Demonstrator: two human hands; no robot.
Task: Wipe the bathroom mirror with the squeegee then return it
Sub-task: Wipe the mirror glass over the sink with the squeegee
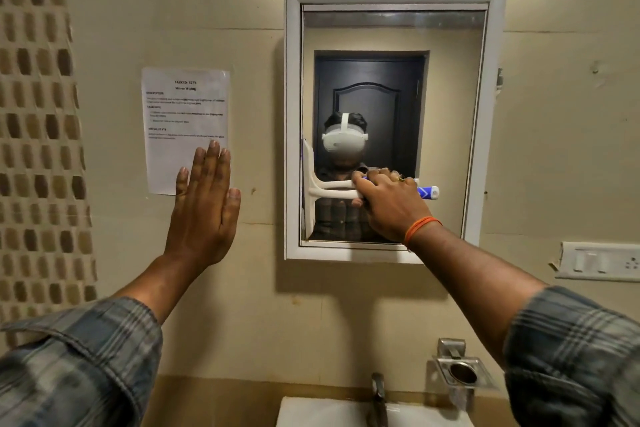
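The mirror (446, 107) hangs on the wall in a white frame (292, 121). My right hand (391, 204) grips the handle of a white squeegee (329, 188) with a blue handle end. The handle lies level, and the blade stands upright against the glass at the mirror's lower left edge. My left hand (204, 208) rests flat on the wall to the left of the mirror, fingers up and apart, holding nothing. It covers the bottom corner of a printed sheet. The mirror reflects a person wearing a headset and a dark door.
A printed sheet (185, 114) is taped to the wall left of the mirror. Below are a white sink (311, 412), a metal tap (378, 392) and a metal wall holder (460, 371). A switch plate (599, 260) sits at the right edge.
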